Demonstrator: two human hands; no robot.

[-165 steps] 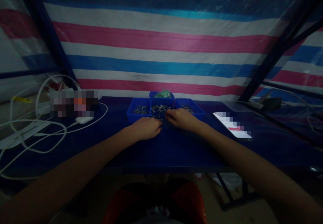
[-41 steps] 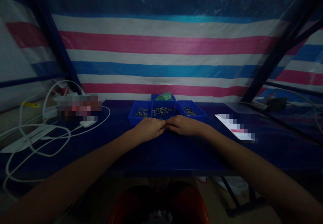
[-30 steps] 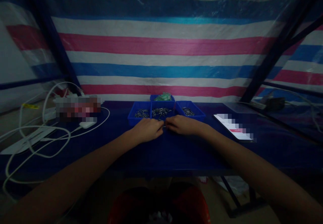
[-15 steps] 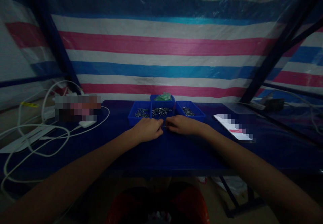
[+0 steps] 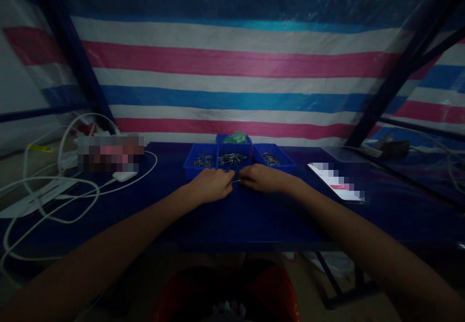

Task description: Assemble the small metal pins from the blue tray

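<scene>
My left hand [image 5: 211, 185] is closed in a pinch just in front of the blue bins, back of the hand up. Facing it, my right hand [image 5: 262, 178] is closed too, its fingers curled inward. A thin, light metal rod [image 5: 236, 181] bridges the small gap between the two sets of fingertips; its ends are hidden by the fingers. Behind the hands, small slender metal parts lie in the left blue bin [image 5: 188, 164], the middle blue bin [image 5: 234, 148] and the right blue bin [image 5: 286, 163]. They are too small and dark to name exactly.
Green plastic packaging [image 5: 236, 137] fills a rear bin. A lit phone [image 5: 332, 181] lies on the blue table [image 5: 232, 225] at right. White cables [image 5: 98, 193] and a white adapter [image 5: 125, 175] spread over the left side. An orange-red bucket [image 5: 286, 288] stands below the front edge.
The gap between my fingertips is slightly wider, and more of the thin rod shows. The bins and phone stay in place; the view has shifted a little.
</scene>
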